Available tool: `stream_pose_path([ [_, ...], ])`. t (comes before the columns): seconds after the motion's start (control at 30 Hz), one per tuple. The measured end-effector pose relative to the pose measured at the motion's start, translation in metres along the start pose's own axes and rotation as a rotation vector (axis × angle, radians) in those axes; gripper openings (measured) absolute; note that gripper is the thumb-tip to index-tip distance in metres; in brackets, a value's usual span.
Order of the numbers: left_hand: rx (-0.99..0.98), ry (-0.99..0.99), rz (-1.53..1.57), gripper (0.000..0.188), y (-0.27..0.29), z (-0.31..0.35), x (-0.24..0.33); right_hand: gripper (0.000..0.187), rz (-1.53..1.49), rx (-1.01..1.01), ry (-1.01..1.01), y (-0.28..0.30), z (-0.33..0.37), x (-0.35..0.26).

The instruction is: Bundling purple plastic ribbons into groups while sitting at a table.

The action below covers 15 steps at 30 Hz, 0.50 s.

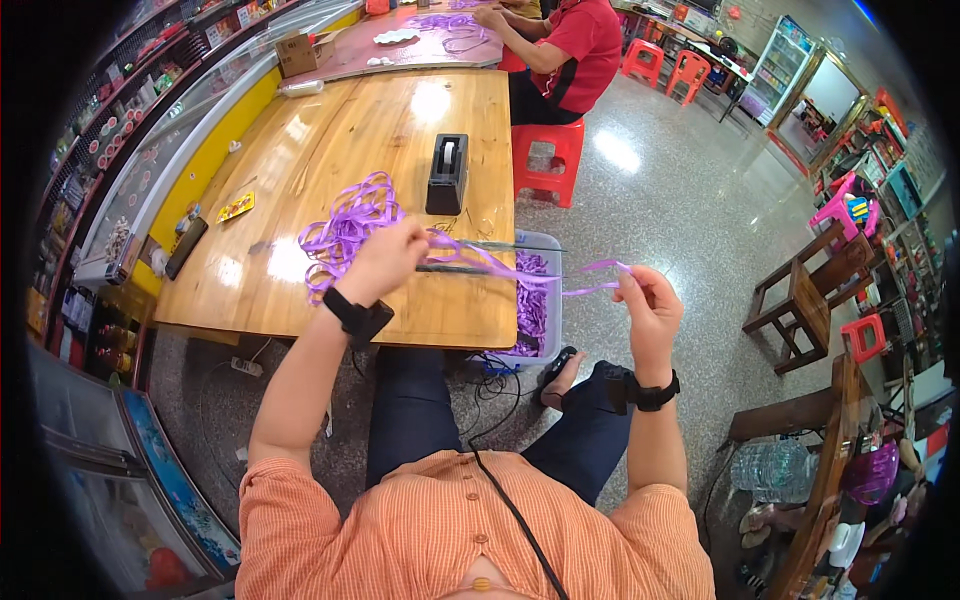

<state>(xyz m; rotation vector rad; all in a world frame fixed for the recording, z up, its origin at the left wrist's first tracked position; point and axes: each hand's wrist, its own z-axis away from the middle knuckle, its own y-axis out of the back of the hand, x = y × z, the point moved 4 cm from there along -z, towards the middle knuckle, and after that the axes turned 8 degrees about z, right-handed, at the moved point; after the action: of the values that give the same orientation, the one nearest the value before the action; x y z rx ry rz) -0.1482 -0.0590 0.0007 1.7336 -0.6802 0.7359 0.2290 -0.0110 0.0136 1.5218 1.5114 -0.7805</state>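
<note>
The left hand [392, 258] is above the wooden tabletop [300, 140], its grip narrow and closed on purple ribbon [510, 270]. The right hand [650, 300] is out past the right edge, its grip pinching the same ribbon between thumb and fingers, so that 2 or more strands span the gap between the 2 hands. A loose, tangled ribbon pile [345, 225] lies on the tabletop just beside the left hand. Beyond the hands stands a black tape dispenser [447, 175]; a small yellow packet [236, 207] lies farther left. Below the right edge, a pale bin [556, 310] contains purple strips [533, 300]. Farther off, a person in red [585, 50] sits on a red stool [550, 165].
</note>
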Motion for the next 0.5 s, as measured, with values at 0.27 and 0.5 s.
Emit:
stream_pose_path([
  [0.27,0.420,-0.037,0.381,0.016,0.105,-0.009,-0.018,0.013,-0.039,0.103,-0.076,0.026,0.004,0.025],
  [0.5,0.493,0.042,-0.102,0.022,0.130,-0.003,-0.059,0.016,0.068,0.084,-0.062,0.019,0.003,0.014],
])
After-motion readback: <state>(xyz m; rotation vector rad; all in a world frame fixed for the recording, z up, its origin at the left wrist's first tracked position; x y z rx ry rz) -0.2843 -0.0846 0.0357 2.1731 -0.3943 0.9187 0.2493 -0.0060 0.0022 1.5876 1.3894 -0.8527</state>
